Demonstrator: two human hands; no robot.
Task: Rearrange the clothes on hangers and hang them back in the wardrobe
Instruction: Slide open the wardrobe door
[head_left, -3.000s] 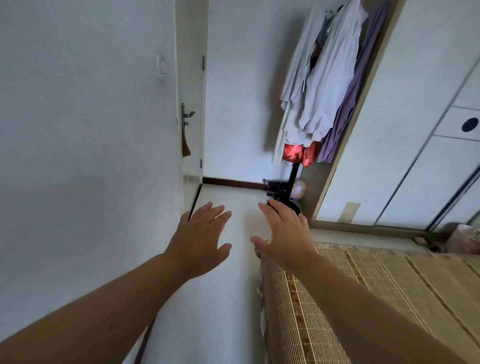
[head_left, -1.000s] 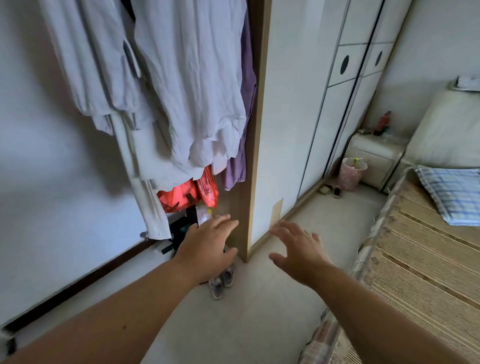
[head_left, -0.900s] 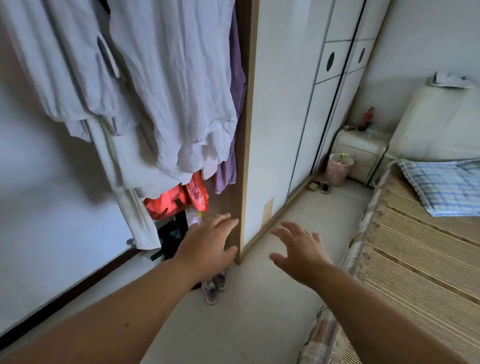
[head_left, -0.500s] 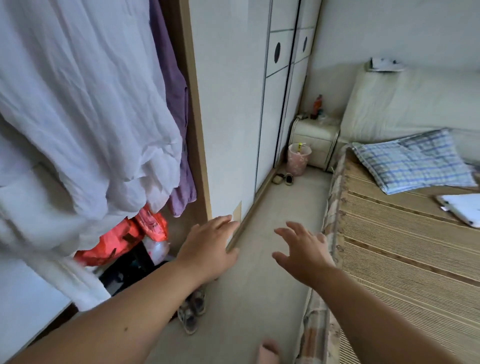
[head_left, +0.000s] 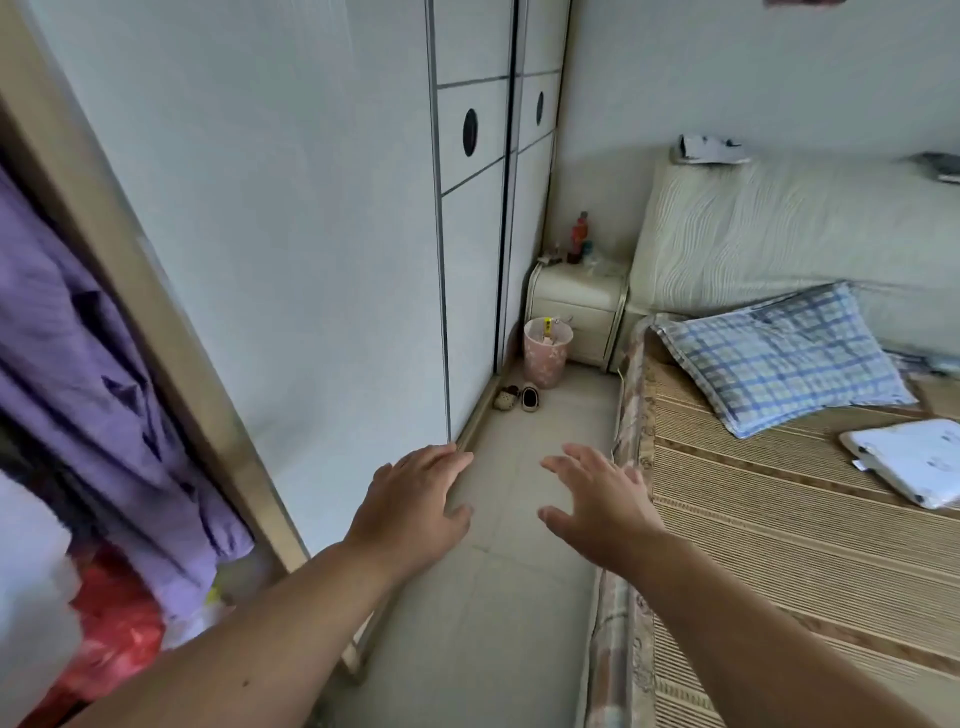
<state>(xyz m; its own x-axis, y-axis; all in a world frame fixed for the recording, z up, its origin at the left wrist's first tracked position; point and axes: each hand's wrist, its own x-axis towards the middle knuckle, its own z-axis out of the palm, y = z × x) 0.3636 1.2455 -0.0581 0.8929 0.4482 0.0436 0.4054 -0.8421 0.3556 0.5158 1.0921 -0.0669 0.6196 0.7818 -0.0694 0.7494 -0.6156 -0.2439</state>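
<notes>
A white wardrobe (head_left: 291, 218) with sliding doors fills the left and middle of the view; its doors are closed. At the far left hangs a purple garment (head_left: 88, 374), with a white garment (head_left: 26, 582) and something red (head_left: 119, 623) below it, all cut off by the frame edge. My left hand (head_left: 410, 509) is stretched out in front of the wardrobe's lower edge, fingers straight, holding nothing. My right hand (head_left: 602, 504) is out beside the bed edge, fingers spread, also empty. No hanger is visible.
A bed with a woven mat (head_left: 779, 545) runs along the right, carrying a plaid pillow (head_left: 779, 358) and a white folded item (head_left: 914, 462). A nightstand (head_left: 576, 306), pink bin (head_left: 545, 353) and small shoes (head_left: 517, 397) sit at the far end of the narrow floor aisle (head_left: 498, 597).
The view has swung right, from the hanging clothes toward the wardrobe doors and the bed. Both hands stay outstretched and empty in front of me.
</notes>
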